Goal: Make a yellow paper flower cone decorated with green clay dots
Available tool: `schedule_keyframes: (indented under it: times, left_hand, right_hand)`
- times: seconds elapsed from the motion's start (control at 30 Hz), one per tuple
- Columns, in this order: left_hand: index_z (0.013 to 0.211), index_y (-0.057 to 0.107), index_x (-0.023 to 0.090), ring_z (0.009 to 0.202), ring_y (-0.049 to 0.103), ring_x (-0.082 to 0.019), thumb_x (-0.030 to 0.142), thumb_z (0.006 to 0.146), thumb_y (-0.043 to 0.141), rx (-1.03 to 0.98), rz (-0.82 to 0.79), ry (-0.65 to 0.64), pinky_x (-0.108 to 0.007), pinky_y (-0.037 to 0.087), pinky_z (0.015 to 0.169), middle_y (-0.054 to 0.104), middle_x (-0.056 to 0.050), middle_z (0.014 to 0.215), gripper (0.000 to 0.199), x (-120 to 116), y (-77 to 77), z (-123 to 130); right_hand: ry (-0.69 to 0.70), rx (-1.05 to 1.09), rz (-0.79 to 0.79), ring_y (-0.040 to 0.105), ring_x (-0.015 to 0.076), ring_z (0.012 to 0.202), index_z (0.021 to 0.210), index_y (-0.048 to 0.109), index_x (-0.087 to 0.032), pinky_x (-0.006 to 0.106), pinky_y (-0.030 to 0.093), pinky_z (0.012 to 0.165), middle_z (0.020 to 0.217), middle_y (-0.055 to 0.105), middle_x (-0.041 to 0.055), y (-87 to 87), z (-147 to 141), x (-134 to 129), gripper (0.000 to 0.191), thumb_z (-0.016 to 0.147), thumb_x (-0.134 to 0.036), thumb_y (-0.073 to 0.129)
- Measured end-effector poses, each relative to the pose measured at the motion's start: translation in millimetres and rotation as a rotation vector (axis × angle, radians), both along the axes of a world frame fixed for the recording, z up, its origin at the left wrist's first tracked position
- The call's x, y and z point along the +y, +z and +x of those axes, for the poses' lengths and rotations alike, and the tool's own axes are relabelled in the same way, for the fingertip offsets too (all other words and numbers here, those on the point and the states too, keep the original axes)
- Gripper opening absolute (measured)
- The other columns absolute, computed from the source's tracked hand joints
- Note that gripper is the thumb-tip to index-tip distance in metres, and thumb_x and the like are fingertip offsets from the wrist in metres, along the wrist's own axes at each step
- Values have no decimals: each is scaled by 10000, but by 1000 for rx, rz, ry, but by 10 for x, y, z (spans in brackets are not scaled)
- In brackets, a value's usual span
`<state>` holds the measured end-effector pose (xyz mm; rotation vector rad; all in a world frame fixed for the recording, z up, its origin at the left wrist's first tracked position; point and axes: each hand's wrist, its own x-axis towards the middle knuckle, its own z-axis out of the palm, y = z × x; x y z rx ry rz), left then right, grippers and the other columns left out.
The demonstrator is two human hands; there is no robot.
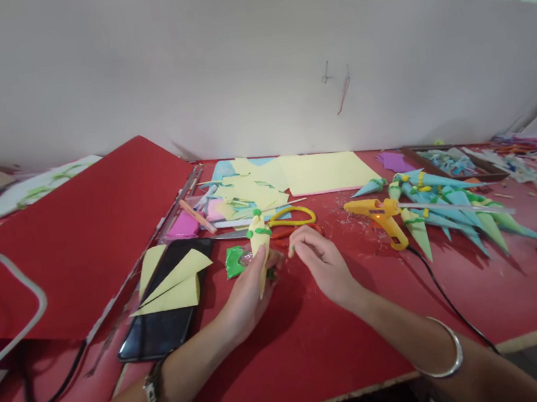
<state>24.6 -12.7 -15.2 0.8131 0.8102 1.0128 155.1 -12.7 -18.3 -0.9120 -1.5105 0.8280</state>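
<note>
My left hand is closed around a pale yellow paper cone, held with its point downward. Green lumps that look like modelling clay dot the cone's upper part. To its right, my right hand is pinched, apart from the cone, with a tiny green bit at its fingertips. Behind my left hand lies an opened bright green packet, partly hidden. Just beyond the cone are scissors with yellow handles.
A yellow glue gun lies right of my right hand, its cord trailing toward the table's front edge. Finished-looking blue and yellow cones are heaped beyond it. Yellow paper sheets lie at the back. A black phone and red board are left.
</note>
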Motion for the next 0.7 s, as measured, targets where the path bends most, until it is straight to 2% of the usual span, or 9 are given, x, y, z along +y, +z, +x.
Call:
schedule_keyframes:
  times: [0.1,0.23,0.4,0.53,0.63,0.7]
  left_hand:
    - [578,425,182,597,354,-112,477,722,566,27,33,-6,-205,332,565,396,36,609,357,-19,3,2]
    - [578,449,189,602,346,-125,480,735,549,88,100,-35,-227,332,592,394,28,609,345,-28,-8,-6]
    - [560,439,200,612,357,-150,500,756,494,198,178,-64,-259,318,609,425,7,619,362,-33,-51,-33]
    - [578,448,202,624,364,-157,506,767,467,319,227,-112,-260,307,628,427,12,616,359,-46,-41,-55]
    - [584,457,196,639,376,-158,533,752,462,383,224,-162,-257,306,644,435,12,621,376,-59,-19,-59]
    - [593,460,191,642,374,-154,545,744,462,409,209,-176,-254,307,647,429,14,625,385,-65,-19,-57]
  right_hand:
    - [11,63,-64,518,140,766,750,591,-215,270,436,694,778,530,7,-23,-7,20,82,763,-195,513]
    - [5,129,-154,546,141,787,770,646,-228,277,448,713,792,577,4,-32,0,28,96,744,-220,554]
    - [-38,280,-281,561,135,696,773,642,-225,282,463,670,756,621,-6,-65,5,49,95,709,-277,595]
    - [-56,396,-279,528,112,633,710,592,-208,254,450,637,684,589,-27,-81,1,65,109,662,-290,647]
    - [-36,415,-270,491,97,578,687,574,-208,236,433,594,611,540,-47,-85,7,69,114,688,-307,632]
    - [-34,400,-253,505,104,598,712,598,-211,247,442,611,635,560,-38,-80,16,65,96,704,-303,624]
